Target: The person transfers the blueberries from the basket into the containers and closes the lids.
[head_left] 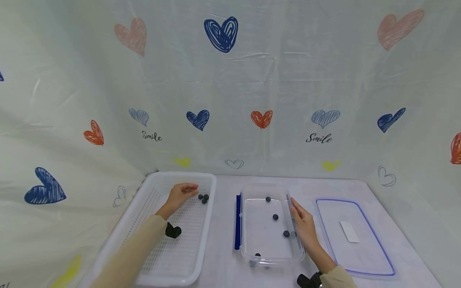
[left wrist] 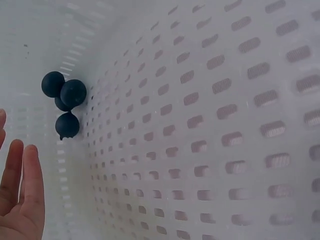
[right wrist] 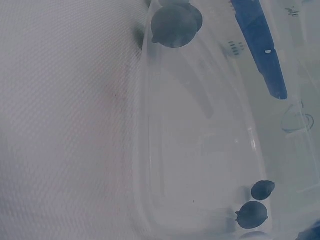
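Observation:
My left hand (head_left: 180, 195) hovers over the far part of a white perforated basket (head_left: 187, 256), beside a small cluster of blueberries (head_left: 204, 199). In the left wrist view its fingers (left wrist: 33, 175) are extended and hold nothing. Several blueberries (left wrist: 73, 93) lie there against the basket's wall. My right hand (head_left: 304, 224) rests its straight fingers along the right side wall of a clear plastic container (head_left: 257, 228). Inside that container several blueberries (head_left: 275, 217) lie scattered. The right wrist view shows blueberries (right wrist: 252, 215) through the clear plastic; the right hand is out of that view.
A blue clip flap (head_left: 238, 222) hangs out on the container's left side. To the right lies a clear lid (head_left: 367, 256) with a blue edge and a white label (head_left: 349, 232). A heart-printed curtain (head_left: 230, 88) stands behind the white tabletop (head_left: 221, 240).

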Demonstrator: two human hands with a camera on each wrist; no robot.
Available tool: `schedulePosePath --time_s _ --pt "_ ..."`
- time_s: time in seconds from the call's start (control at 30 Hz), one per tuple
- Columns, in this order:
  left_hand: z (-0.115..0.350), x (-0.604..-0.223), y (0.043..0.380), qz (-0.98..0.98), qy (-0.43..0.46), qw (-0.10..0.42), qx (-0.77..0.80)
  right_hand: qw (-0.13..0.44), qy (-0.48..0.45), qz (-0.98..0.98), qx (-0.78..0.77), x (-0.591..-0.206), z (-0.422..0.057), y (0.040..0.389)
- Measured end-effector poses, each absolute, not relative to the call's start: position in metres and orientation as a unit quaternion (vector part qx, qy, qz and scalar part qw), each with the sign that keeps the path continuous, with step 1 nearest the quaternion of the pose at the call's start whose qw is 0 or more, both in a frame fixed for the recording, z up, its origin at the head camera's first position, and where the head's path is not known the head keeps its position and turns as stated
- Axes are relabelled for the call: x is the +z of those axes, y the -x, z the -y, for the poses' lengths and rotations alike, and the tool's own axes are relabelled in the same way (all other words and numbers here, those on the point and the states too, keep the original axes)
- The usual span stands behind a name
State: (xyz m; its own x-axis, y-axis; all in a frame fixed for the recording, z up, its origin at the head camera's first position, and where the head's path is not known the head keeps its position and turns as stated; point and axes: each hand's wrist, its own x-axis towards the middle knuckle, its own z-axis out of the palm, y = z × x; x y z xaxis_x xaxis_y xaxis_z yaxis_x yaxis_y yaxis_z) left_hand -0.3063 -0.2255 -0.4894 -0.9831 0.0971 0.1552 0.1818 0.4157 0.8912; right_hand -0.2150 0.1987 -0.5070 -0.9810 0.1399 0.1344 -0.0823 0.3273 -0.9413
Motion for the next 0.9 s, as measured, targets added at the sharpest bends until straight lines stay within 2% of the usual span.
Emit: schedulePosePath --time_s 0.23,0.43,0.9 --pt "0.227 -0.496 0.308 0.852 0.069 0.048 -0.517 0.099 0.023 0.813 0.573 -0.507 -0.199 0.217" --pt "0.231 -0.510 0.312 0.859 0.045 0.027 -0.510 0.100 0.024 0.812 0.574 -0.506 -0.199 0.217" --pt "0.228 -0.521 0.314 0.849 0.072 0.030 -0.522 0.099 0.017 0.811 0.577 -0.508 -0.198 0.215"
